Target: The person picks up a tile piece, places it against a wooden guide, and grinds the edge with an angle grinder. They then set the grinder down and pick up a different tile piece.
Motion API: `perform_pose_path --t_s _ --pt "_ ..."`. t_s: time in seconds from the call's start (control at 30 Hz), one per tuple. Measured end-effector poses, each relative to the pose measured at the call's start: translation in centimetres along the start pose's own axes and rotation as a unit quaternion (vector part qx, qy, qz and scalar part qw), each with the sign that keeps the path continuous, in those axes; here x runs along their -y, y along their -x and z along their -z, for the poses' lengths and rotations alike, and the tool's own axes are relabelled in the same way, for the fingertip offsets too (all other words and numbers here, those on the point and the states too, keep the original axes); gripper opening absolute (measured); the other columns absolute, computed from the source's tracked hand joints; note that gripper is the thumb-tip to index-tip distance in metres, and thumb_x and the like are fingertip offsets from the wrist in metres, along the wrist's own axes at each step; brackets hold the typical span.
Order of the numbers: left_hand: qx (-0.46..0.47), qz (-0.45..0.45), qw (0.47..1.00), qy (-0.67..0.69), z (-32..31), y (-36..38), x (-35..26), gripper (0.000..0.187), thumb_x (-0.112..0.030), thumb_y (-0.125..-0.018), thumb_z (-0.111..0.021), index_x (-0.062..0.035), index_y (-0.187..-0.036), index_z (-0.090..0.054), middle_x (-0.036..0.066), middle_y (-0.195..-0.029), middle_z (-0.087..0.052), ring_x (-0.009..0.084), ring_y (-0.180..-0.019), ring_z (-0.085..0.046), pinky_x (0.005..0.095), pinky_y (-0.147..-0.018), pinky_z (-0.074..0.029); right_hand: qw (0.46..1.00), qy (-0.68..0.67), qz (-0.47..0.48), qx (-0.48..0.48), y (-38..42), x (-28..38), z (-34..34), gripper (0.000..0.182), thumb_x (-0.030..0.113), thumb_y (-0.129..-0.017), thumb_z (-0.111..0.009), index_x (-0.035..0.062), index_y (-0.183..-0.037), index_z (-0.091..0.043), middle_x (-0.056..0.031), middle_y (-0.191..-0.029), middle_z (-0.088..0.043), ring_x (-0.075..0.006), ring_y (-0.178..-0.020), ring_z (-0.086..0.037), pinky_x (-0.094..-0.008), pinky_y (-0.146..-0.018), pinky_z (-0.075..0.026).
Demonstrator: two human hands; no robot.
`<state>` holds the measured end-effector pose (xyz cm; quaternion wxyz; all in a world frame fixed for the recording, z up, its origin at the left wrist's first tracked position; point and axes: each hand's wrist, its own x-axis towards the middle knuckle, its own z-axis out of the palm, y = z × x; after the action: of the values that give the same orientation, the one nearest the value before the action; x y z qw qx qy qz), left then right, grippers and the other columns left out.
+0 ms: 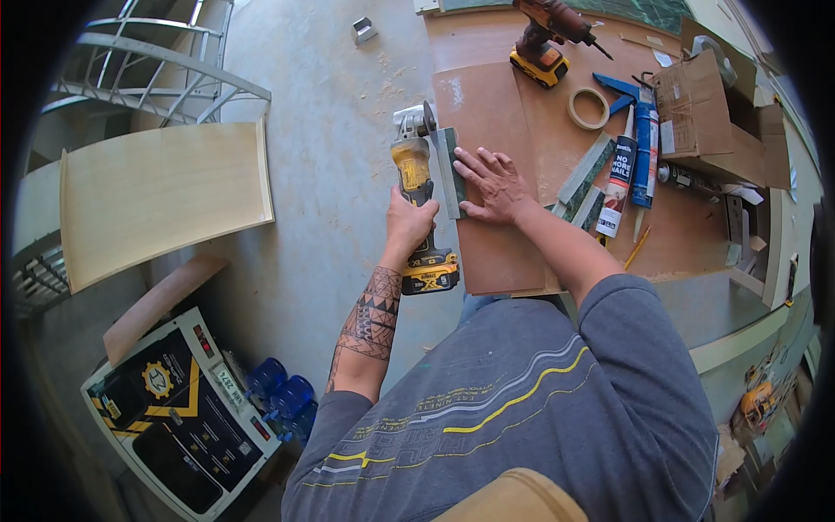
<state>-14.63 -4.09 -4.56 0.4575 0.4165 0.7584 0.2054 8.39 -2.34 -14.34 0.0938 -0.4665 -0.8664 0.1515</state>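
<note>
My left hand point(410, 222) is wrapped round the body of a yellow-and-black cordless angle grinder point(412, 163), its battery toward me. The grinder is held upright in view just off the left edge of the brown board point(487, 104), with its disc point(429, 118) at the far end of a narrow grey-green strip point(449, 165). This strip lies along the board's edge. Resting flat on the strip and board, fingers apart, is my right hand point(497, 187). Right of it lie more green strips point(584, 170) and a "No More Nails" tube point(618, 178).
A cordless drill point(544, 48), tape roll point(589, 109), blue caulking gun point(644, 143), pencil point(637, 247) and cardboard box point(696, 109) occupy the worktable. To the left stand a curved plywood panel point(165, 191), metal framework point(165, 56) and blue water bottles point(289, 396). Shavings litter the floor.
</note>
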Motion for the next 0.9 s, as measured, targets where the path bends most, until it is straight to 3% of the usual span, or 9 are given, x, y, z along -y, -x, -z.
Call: perform_pose_path --t_s 0.3,0.77,0.87,0.9 --pt "0.0 0.01 1.0 -0.006 0.0 -0.1 0.5 0.067 -0.021 -0.086 -0.078 0.0058 -0.139 -0.049 0.02 -0.094 -0.078 0.0266 -0.07 -0.079 0.0404 -0.067 -0.065 1.0 0.004 -0.003 0.026 -0.1 -0.1 0.2 0.094 0.067 -0.097 -0.061 0.0207 -0.175 -0.037 0.0016 -0.187 -0.023 -0.0286 -0.165 -0.028 -0.0481 -0.135 -0.017" --pt "0.0 0.009 1.0 -0.017 0.0 0.6 0.6 0.068 -0.023 -0.086 -0.078 0.0064 -0.139 -0.048 0.022 -0.092 -0.078 0.0295 -0.071 -0.08 0.0426 -0.07 -0.066 1.0 0.016 0.002 -0.008 -0.1 -0.3 -0.3 0.092 0.068 -0.097 -0.062 0.0206 -0.173 -0.041 0.0009 -0.186 -0.027 -0.0294 -0.162 -0.033 -0.0477 -0.133 -0.019" --pt "-0.008 0.008 1.0 -0.008 -0.1 0.6 0.9 0.065 -0.016 -0.086 -0.078 0.0057 -0.141 -0.05 0.016 -0.101 -0.076 0.0222 -0.068 -0.076 0.0378 -0.063 -0.064 1.0 0.013 0.003 -0.011 -0.1 -0.4 -0.5 0.092 0.067 -0.097 -0.062 0.0206 -0.173 -0.042 0.0008 -0.186 -0.027 -0.0294 -0.162 -0.033 -0.0479 -0.133 -0.018" --pt "-0.004 0.008 1.0 -0.015 -0.1 0.7 0.9 0.067 -0.02 -0.086 -0.078 0.006 -0.14 -0.049 0.019 -0.097 -0.078 0.0264 -0.071 -0.078 0.0406 -0.068 -0.065 1.0 0.014 0.007 -0.011 -0.2 -0.4 -0.6 0.092 0.067 -0.097 -0.062 0.0206 -0.173 -0.042 0.0008 -0.186 -0.027 -0.0294 -0.162 -0.033 -0.0479 -0.133 -0.018"
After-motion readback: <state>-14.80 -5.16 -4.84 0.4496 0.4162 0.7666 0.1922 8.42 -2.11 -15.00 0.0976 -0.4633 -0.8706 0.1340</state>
